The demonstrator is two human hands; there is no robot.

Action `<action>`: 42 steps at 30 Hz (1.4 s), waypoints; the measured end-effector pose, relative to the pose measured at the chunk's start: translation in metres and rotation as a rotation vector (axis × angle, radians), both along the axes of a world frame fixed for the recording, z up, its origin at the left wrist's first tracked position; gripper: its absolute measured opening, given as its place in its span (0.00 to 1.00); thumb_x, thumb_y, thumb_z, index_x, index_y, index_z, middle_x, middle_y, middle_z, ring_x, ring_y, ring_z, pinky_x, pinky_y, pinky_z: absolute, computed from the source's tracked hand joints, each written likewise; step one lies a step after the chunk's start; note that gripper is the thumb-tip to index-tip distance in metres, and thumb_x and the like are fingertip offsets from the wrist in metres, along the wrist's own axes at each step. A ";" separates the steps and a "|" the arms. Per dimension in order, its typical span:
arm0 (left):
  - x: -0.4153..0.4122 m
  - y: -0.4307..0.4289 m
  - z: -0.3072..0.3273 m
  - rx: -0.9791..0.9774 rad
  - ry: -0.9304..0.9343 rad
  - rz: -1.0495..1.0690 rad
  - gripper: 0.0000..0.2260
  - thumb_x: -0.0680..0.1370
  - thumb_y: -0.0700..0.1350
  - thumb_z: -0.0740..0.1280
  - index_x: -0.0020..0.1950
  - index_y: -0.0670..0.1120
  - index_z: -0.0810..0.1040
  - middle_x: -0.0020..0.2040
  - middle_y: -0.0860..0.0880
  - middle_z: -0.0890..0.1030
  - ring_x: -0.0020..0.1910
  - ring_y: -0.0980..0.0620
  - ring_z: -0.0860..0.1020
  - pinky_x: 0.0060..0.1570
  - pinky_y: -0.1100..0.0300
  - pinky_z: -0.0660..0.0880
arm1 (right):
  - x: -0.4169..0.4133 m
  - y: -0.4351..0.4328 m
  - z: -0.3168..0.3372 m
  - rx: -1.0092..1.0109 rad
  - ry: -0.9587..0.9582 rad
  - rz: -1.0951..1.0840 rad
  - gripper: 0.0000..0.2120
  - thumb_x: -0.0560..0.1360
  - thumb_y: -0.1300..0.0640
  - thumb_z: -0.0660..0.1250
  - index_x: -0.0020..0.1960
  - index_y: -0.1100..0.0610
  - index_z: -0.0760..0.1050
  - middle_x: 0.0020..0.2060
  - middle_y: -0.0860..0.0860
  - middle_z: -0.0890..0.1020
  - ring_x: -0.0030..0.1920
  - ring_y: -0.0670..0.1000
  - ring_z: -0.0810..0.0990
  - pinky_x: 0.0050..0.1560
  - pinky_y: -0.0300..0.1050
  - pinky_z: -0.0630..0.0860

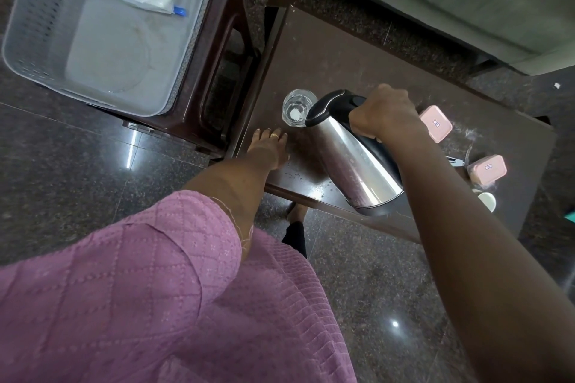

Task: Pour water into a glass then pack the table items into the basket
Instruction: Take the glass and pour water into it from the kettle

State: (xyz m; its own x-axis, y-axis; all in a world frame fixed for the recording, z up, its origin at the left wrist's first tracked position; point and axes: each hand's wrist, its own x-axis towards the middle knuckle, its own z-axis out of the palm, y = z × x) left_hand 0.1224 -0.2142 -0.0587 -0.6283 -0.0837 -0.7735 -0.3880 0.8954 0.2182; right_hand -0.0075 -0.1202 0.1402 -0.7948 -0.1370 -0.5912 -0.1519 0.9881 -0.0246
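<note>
On table [357, 65], 1 glass [297, 107], 2 boxes [435, 123] [487, 168], R hand [384, 113] grips kettle [354, 158], L hand [269, 148] flat

One kettle [357, 158], one glass [295, 107], two pink boxes [435, 123] [486, 168] and one white cup [487, 200] on the tabletop [342, 50]; one basket [18, 40] on one stool [230, 40].

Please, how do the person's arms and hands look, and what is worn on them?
The left arm comes out of a mauve-pink sleeve with a stitched diamond pattern and loose threads at its hem. The left hand wears a gold ring on one of its fingers. The right arm and right hand are bare in this view: no sleeve, watch or bracelet shows.
</note>
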 end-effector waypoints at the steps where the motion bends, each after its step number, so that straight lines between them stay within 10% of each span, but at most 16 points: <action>1: 0.000 0.000 0.000 -0.001 -0.004 -0.001 0.28 0.81 0.55 0.54 0.77 0.47 0.49 0.78 0.47 0.50 0.76 0.44 0.49 0.75 0.45 0.45 | 0.000 0.000 0.000 -0.001 -0.001 -0.002 0.17 0.68 0.58 0.62 0.55 0.64 0.72 0.54 0.63 0.77 0.51 0.63 0.78 0.46 0.46 0.73; 23: 0.004 0.001 0.005 0.032 0.047 0.046 0.27 0.81 0.54 0.55 0.76 0.45 0.52 0.78 0.46 0.54 0.76 0.43 0.52 0.75 0.46 0.47 | 0.010 0.020 -0.002 -0.057 0.024 -0.103 0.16 0.68 0.59 0.62 0.55 0.64 0.71 0.49 0.62 0.76 0.46 0.61 0.76 0.42 0.43 0.69; 28: -0.001 -0.001 0.008 0.026 0.061 0.058 0.26 0.81 0.54 0.54 0.75 0.45 0.55 0.77 0.45 0.55 0.76 0.43 0.54 0.75 0.46 0.49 | 0.011 0.037 0.007 -0.081 -0.024 -0.156 0.07 0.63 0.63 0.61 0.40 0.63 0.73 0.37 0.57 0.77 0.34 0.56 0.75 0.32 0.37 0.67; 42: -0.003 -0.041 0.057 0.044 0.592 0.491 0.13 0.81 0.45 0.56 0.54 0.40 0.77 0.55 0.39 0.79 0.54 0.37 0.77 0.51 0.48 0.74 | 0.018 0.026 0.050 -0.230 0.030 -0.171 0.03 0.56 0.63 0.65 0.30 0.61 0.72 0.25 0.56 0.73 0.26 0.55 0.70 0.23 0.37 0.63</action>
